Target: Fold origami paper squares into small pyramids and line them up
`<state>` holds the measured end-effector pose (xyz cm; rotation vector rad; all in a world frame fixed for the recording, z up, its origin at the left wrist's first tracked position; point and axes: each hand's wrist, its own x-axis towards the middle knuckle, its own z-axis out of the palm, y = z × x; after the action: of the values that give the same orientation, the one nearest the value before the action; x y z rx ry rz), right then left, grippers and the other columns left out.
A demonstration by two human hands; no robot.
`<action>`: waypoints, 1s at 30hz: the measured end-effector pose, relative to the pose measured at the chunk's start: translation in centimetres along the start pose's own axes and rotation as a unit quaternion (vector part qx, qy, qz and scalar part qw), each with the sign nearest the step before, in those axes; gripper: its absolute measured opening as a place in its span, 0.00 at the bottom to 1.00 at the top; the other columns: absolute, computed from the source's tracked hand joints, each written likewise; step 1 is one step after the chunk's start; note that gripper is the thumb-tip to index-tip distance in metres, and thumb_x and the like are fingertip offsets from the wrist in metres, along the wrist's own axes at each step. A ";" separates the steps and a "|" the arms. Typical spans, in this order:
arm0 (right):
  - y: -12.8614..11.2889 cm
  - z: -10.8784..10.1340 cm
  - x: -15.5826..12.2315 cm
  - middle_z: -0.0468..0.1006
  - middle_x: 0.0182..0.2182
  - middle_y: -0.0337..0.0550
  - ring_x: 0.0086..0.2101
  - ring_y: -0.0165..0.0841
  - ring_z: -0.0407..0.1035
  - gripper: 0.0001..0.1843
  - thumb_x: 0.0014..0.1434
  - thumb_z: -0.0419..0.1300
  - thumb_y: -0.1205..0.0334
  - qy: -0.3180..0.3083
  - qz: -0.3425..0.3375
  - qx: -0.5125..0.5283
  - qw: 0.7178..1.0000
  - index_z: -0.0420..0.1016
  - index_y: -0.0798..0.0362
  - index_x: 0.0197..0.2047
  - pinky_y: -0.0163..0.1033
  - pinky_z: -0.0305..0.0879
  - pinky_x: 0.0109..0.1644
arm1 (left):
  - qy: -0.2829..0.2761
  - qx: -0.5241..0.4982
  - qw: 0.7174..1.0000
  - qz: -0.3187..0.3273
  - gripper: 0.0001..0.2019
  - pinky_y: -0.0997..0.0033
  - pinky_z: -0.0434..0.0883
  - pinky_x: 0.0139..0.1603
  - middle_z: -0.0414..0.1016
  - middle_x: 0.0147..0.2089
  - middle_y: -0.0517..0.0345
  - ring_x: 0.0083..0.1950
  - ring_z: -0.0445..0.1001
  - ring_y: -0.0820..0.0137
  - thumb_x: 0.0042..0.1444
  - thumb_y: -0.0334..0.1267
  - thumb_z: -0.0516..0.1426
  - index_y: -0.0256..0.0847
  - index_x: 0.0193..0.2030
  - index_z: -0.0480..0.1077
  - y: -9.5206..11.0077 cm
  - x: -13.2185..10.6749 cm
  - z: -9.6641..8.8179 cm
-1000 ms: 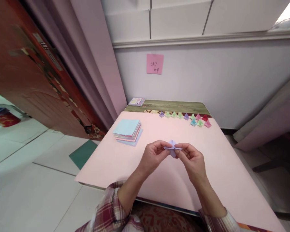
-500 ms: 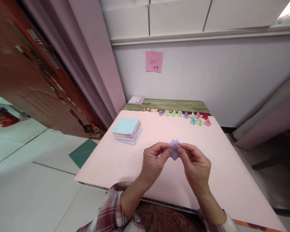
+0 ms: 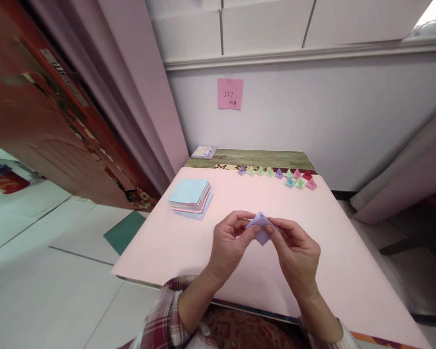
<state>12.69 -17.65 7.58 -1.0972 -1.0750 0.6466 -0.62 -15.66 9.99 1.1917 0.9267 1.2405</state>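
Note:
A small piece of folded purple origami paper [image 3: 262, 235] is held up over the pink-covered table [image 3: 199, 242]. My left hand [image 3: 232, 240] pinches its left side, thumb on the near face and fingers behind. On the right side, my right hand [image 3: 295, 247] grips it the same way. The paper has a diamond shape with its lower corner pointing toward me; its back is hidden by my fingers. Beyond my hands, several small folded paper pieces in purple, green, pink, red and blue, such as the blue one [image 3: 289, 182], stand in rows.
A stack of square coloured paper [image 3: 189, 192] sits at the table's left. Behind it, a small packet [image 3: 204, 152] lies on the uncovered wooden-look strip [image 3: 261, 157]. A pink note [image 3: 230, 94] is stuck on the wall, and a green sheet [image 3: 124, 232] lies left of the table.
The purple paper has tilted and its top flaps have drawn together into a pointed peak. Both hands keep hold of it, the right one shifting slightly outward.

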 end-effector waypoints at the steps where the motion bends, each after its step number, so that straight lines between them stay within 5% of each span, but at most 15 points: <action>1: -0.1 -0.1 0.0 0.80 0.33 0.43 0.33 0.35 0.75 0.09 0.54 0.67 0.58 -0.001 -0.002 0.000 1.000 0.80 0.51 0.38 0.39 0.74 0.37 | -0.001 -0.003 1.000 -0.002 0.13 0.74 0.70 0.34 0.78 0.32 0.56 0.32 0.74 0.71 0.52 0.41 0.64 0.38 0.42 0.73 0.1 0.0 0.1; 13: -1.2 0.1 -0.3 0.79 0.30 0.43 0.29 0.33 0.72 0.09 0.55 0.65 0.56 0.002 0.032 -0.037 0.999 0.76 0.53 0.36 0.36 0.71 0.32 | 0.050 -0.074 0.995 -0.041 0.10 0.75 0.68 0.35 0.74 0.29 0.60 0.31 0.70 0.74 0.45 0.38 0.67 0.37 0.31 0.72 0.2 0.2 0.7; 17: -1.2 -0.5 0.1 0.77 0.27 0.40 0.27 0.31 0.70 0.16 0.55 0.65 0.56 -0.051 0.055 -0.019 0.997 0.72 0.51 0.46 0.35 0.68 0.30 | -0.015 -0.073 0.994 -0.079 0.18 0.75 0.66 0.34 0.73 0.28 0.61 0.30 0.69 0.75 0.44 0.36 0.67 0.39 0.44 0.74 0.6 0.5 -0.2; 21: -1.0 -1.1 1.2 0.77 0.27 0.40 0.27 0.32 0.71 0.22 0.53 0.66 0.53 -0.179 0.134 0.024 0.974 0.70 0.52 0.49 0.35 0.67 0.28 | -0.101 -0.037 0.985 -0.132 0.12 0.75 0.65 0.30 0.73 0.26 0.58 0.27 0.68 0.75 0.44 0.39 0.67 0.34 0.33 0.76 0.7 0.9 -1.5; 30: 0.6 -0.5 1.6 0.80 0.32 0.46 0.33 0.35 0.74 0.21 0.51 0.68 0.49 -0.184 0.220 0.078 0.955 0.76 0.54 0.42 0.41 0.72 0.38 | 0.087 -0.131 0.978 -0.139 0.11 0.71 0.69 0.34 0.74 0.26 0.59 0.28 0.71 0.74 0.40 0.40 0.69 0.35 0.27 0.75 -0.8 2.1 -1.8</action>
<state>13.83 -16.22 7.55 -1.1106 -1.0754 1.3112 -1.90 -13.26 9.07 0.7276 0.9865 1.2073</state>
